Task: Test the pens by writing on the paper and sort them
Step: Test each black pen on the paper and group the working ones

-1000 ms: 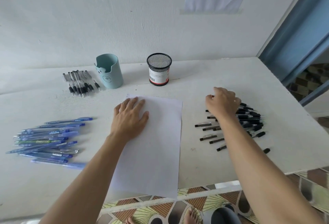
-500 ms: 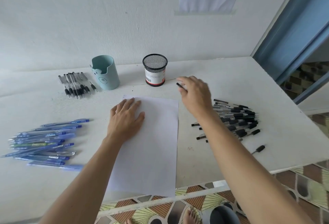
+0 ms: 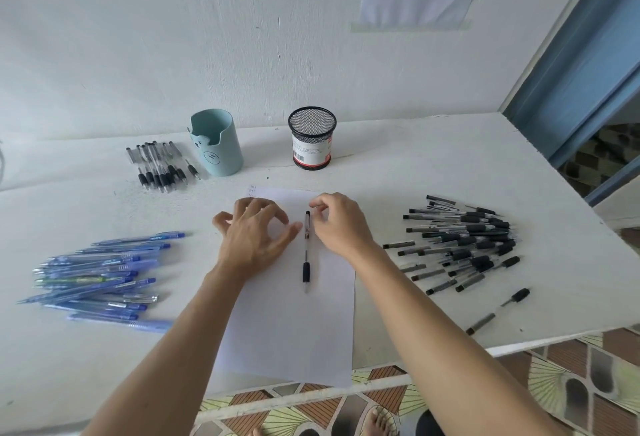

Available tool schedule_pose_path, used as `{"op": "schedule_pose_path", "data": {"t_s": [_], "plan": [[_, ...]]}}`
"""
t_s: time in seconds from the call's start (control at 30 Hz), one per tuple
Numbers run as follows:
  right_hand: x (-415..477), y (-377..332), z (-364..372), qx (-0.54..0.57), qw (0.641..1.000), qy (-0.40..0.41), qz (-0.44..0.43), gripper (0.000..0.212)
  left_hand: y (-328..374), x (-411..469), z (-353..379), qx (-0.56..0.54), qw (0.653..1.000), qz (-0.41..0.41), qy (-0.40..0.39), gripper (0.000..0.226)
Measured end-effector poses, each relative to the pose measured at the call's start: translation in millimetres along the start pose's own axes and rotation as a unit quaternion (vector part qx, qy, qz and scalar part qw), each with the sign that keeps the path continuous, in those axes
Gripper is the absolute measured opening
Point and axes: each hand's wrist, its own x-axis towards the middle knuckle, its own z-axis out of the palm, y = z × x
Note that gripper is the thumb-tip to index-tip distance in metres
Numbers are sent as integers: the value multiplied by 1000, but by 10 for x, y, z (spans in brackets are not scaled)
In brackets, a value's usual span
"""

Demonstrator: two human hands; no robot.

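A white sheet of paper (image 3: 291,331) lies in the middle of the white table (image 3: 415,172). One black-grip pen (image 3: 307,255) lies lengthwise over the sheet, tip toward me. My right hand (image 3: 341,226) pinches the pen's far end with its fingertips. On the sheet's upper left rests my left hand (image 3: 254,236), fingers bent and holding nothing, its thumb close beside the pen barrel. A heap of black pens (image 3: 464,245) is on the right. Blue pens (image 3: 100,276) are piled on the left, and a row of black pens (image 3: 157,167) lies at the back left.
A teal cup (image 3: 216,142) and a black mesh pen holder (image 3: 311,139) stand at the back near the wall. One black pen (image 3: 498,311) lies apart near the table's front right edge. The table's front edge runs just under the sheet's near end.
My right hand carried one pen from the right heap, past the mesh holder, down onto the sheet. My left hand went from lying flat to bent fingers, close to the pen.
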Motion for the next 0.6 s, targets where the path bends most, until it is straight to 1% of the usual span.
{"op": "schedule_pose_path", "data": {"t_s": [0.1,0.17,0.2,0.23,0.3,0.37,0.4,0.43,0.5,0.53,0.57,0.6], "plan": [[-50,116,14,-107,992,43,-44,33,44,-33,-44,58,997,27,-40,71],[-82,191,47,-146,987,35,-57,38,66,-21,-61,84,993,30,-77,78],[-103,217,70,-155,986,26,-59,40,82,-2,-77,88,991,24,-93,75],[-124,237,86,-161,985,18,-56,41,108,22,-94,82,991,16,-106,68],[-150,259,117,-169,984,13,-55,42,160,48,-115,58,991,-6,-122,47],[-167,265,131,-170,983,18,-62,42,218,60,-132,58,990,-26,-129,27],[-173,266,132,-169,983,20,-65,42,245,70,-140,61,989,-41,-130,22],[-175,267,129,-169,983,22,-66,42,263,88,-143,55,990,-53,-121,22],[-173,265,121,-171,983,20,-63,43,275,122,-187,5,994,-85,-75,23],[-176,261,122,-172,983,19,-60,43,285,123,-235,-45,992,-109,-44,21],[-179,257,125,-174,983,18,-58,44,286,127,-284,-108,985,-132,-21,16],[-181,254,127,-180,982,17,-59,44,255,143,-319,-202,968,-151,-3,10]]}}
